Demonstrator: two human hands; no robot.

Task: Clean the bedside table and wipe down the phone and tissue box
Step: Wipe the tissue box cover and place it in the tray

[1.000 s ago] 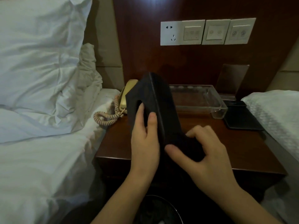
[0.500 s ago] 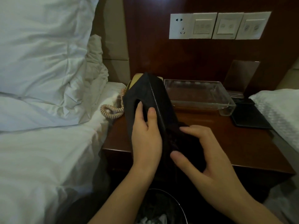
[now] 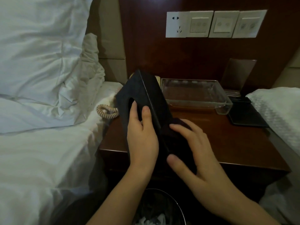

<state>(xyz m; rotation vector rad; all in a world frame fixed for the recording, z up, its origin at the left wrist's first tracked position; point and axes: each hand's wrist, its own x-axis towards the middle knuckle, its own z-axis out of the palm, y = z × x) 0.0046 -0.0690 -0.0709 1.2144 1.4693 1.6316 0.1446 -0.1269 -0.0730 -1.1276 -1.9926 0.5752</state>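
A black tissue box [image 3: 142, 95] is tilted up on edge above the front of the dark wooden bedside table [image 3: 235, 143]. My left hand [image 3: 142, 137] grips its left face, fingers beside the oval opening. My right hand [image 3: 191, 153] presses a dark cloth [image 3: 178, 124] against the box's right side, fingers and thumb curled round the cloth. The beige phone [image 3: 157, 79] is almost hidden behind the box; only its corner and the coiled cord [image 3: 107, 111] show at the table's left edge.
A clear glass tray [image 3: 225, 104] stands at the back of the table, a black pad [image 3: 246, 116] to its right, a sign holder [image 3: 238, 73] behind. Beds with white linen flank the table. A waste bin [image 3: 162, 208] sits below my arms. Wall switches [image 3: 214, 24] above.
The view has shifted left and nearer. My right hand with the cloth has slid along the box's right side; my left hand keeps its grip, and the box now hides more of the phone.
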